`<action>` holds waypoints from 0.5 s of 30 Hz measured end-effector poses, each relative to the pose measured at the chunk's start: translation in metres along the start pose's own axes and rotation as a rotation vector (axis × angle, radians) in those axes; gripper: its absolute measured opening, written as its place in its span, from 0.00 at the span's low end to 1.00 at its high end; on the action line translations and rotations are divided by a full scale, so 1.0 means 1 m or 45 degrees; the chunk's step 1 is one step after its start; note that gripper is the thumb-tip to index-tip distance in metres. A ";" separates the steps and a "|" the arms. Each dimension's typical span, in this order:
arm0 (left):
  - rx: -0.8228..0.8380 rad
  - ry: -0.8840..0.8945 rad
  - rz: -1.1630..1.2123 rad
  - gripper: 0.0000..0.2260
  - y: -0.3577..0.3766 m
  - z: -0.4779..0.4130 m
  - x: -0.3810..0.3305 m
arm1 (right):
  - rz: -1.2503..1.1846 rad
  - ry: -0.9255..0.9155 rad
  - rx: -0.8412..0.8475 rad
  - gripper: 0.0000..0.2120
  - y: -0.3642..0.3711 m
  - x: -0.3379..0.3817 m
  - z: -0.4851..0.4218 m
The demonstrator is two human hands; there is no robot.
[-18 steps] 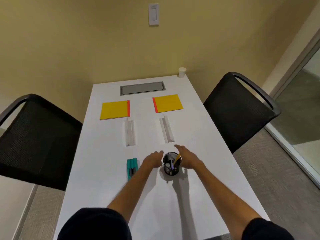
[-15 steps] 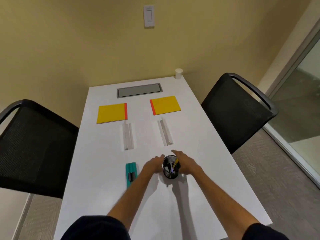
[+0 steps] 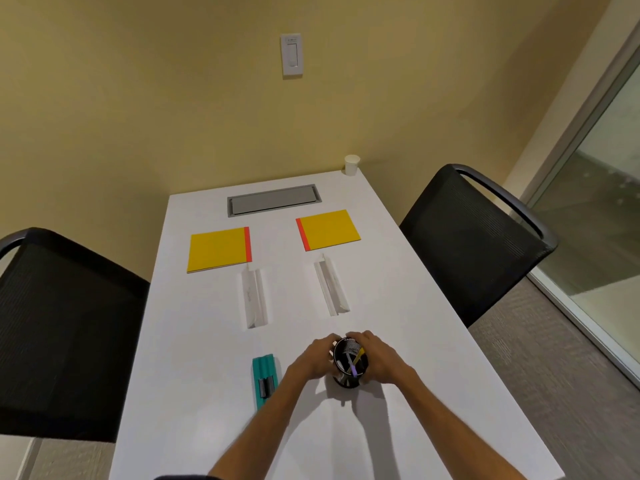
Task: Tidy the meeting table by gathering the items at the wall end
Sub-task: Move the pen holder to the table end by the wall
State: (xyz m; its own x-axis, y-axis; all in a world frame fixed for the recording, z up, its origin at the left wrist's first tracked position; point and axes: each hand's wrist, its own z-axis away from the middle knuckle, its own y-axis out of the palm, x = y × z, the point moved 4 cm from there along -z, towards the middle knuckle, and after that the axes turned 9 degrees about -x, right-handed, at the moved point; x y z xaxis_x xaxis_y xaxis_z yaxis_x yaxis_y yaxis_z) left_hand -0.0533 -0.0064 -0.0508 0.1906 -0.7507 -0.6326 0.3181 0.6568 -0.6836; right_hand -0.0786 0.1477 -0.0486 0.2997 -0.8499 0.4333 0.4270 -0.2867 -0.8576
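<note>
**Both hands have closed round the pen cup**

Half a second ago the fingers lay stretched out on either side of the pen cup (image 3: pixel 346 380). Now the left hand (image 3: pixel 313 358) and right hand (image 3: pixel 381 358) grip it, fingers curled round its far wall and nearly meeting there. The cup has hardly shifted on the table (image 3: pixel 398 341), standing at mid-width in the near half.

Between it and the wall end lie two white folded cards (image 3: pixel 254 296) (image 3: pixel 331 287). Beyond them are two yellow pads with red edges (image 3: pixel 218 249) (image 3: pixel 328 233), then a grey hatch (image 3: pixel 273 199) set into the tabletop. The right card lies almost straight ahead of the cup. A white paper cup (image 3: pixel 352 164) stands at the far right corner. Near the left hand, apart from it, lies a teal strip (image 3: pixel 265 377) carrying a small dark clip. Black mesh chairs (image 3: pixel 62 334) (image 3: pixel 474 244) flank the table.

The cup is round, black and mesh-walled, and it holds a yellow pencil (image 3: pixel 359 355), a purple pen (image 3: pixel 354 368) and others too dark to tell apart.

It stands upright, mouth up towards the camera. The pencil leans towards the right rim. The cards and the teal strip lie lengthwise along the table.
</note>
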 end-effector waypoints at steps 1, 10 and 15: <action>-0.004 0.004 0.042 0.32 -0.002 -0.001 0.000 | -0.023 0.011 -0.014 0.47 -0.001 -0.002 0.000; -0.070 0.087 0.286 0.29 -0.008 -0.010 -0.024 | -0.269 0.091 -0.185 0.47 -0.033 -0.026 0.017; -0.075 0.153 0.351 0.29 0.000 -0.015 -0.058 | -0.415 0.166 -0.309 0.48 -0.057 -0.055 0.035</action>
State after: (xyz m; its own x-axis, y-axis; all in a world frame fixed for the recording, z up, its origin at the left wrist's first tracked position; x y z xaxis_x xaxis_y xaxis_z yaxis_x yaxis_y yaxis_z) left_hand -0.0781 0.0387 -0.0197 0.1501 -0.5324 -0.8331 0.2145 0.8401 -0.4982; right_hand -0.0893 0.2262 -0.0143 0.0653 -0.7419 0.6674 0.2636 -0.6322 -0.7286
